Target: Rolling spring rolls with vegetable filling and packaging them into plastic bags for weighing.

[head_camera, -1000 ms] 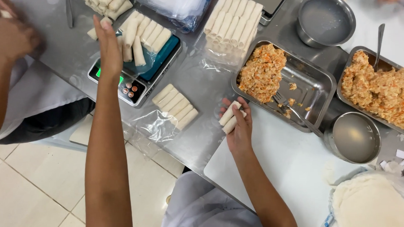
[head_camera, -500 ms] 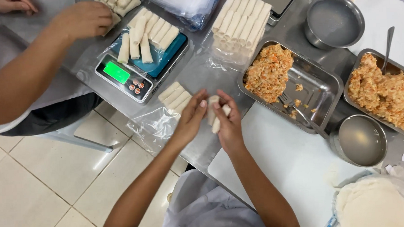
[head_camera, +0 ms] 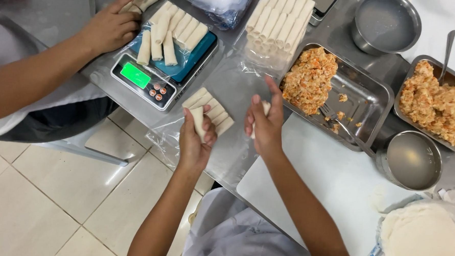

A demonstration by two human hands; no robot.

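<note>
**Inspector A:** Rolls, one per hand. Left hand closed round a pale wrapped roll, held upright just above the small stack of finished rolls on clear plastic sheet. Right hand curled on a second roll, mostly hidden behind the fingers. Hands apart, side by side, near the desk's front edge.

**Inspector B:** Advice on handling?

**Inspector A:** Light, even grip; wrapper looks thin, likely to split under squeezing. Best laid parallel to the stack, seam down, ends aligned.

**Inspector B:** Surface and room?

**Inspector A:** Steel desk, crowded. Digital scale carrying loose rolls, a co-worker's hand beside it. Longer row of rolls further back. Tray of orange-flecked filling with fork, second tray at right, two round steel bowls. White board in front, stack of wrappers at its corner. Pale tiled floor below.
</note>
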